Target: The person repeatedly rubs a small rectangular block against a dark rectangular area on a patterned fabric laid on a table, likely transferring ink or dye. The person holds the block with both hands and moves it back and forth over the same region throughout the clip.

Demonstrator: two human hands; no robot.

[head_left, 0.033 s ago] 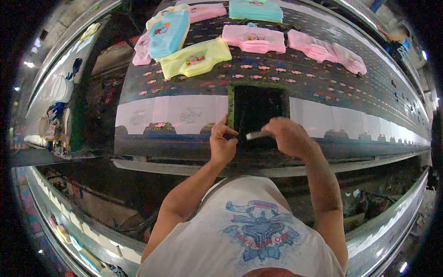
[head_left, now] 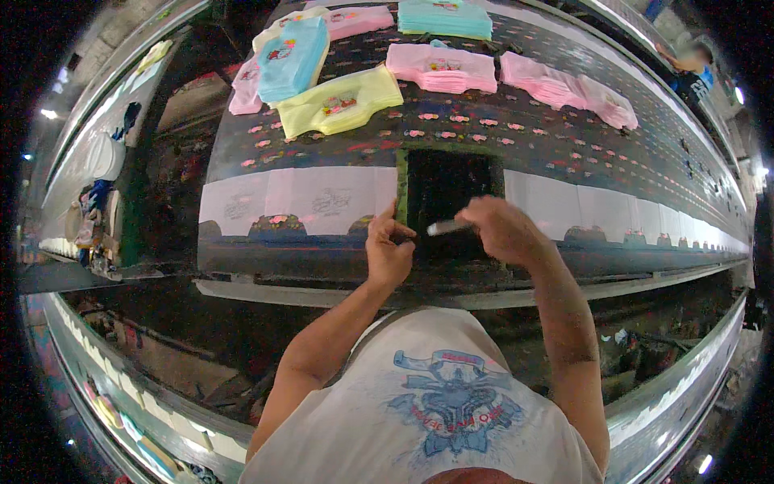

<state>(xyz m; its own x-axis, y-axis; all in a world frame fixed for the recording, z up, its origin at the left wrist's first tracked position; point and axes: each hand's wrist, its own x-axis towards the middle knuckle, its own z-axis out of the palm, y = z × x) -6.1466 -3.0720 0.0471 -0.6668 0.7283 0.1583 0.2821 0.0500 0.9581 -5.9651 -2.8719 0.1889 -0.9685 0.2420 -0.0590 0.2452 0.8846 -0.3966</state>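
A dark rectangular frame (head_left: pixel 448 189) with greenish edges, looking like a printing screen, lies on the long table in front of me. My left hand (head_left: pixel 390 248) is closed at its near left corner, the index finger stretched up along the green edge. In my right hand (head_left: pixel 505 232), over the frame's right part, is a short whitish bar-shaped tool (head_left: pixel 443 228). It slants across the dark area, its pale end pointing toward my left fingers; my fist hides the rest. White fabric pieces (head_left: pixel 330 194) lie flat to the left of the frame, and more white pieces (head_left: pixel 556 206) to the right.
Beyond the frame lie stacks of cut fabric: yellow (head_left: pixel 343 101), blue (head_left: pixel 292 58), pink (head_left: pixel 443 68), another pink (head_left: pixel 564 89) and turquoise (head_left: pixel 445 18). Small printed marks cover the dark tabletop. Left stands a side table with a white tub (head_left: pixel 106 157). Another person (head_left: pixel 692 68) is at far right.
The tool in my right hand has tilted slightly, and that hand has shifted a little up and left. My left hand stays at the frame's corner.
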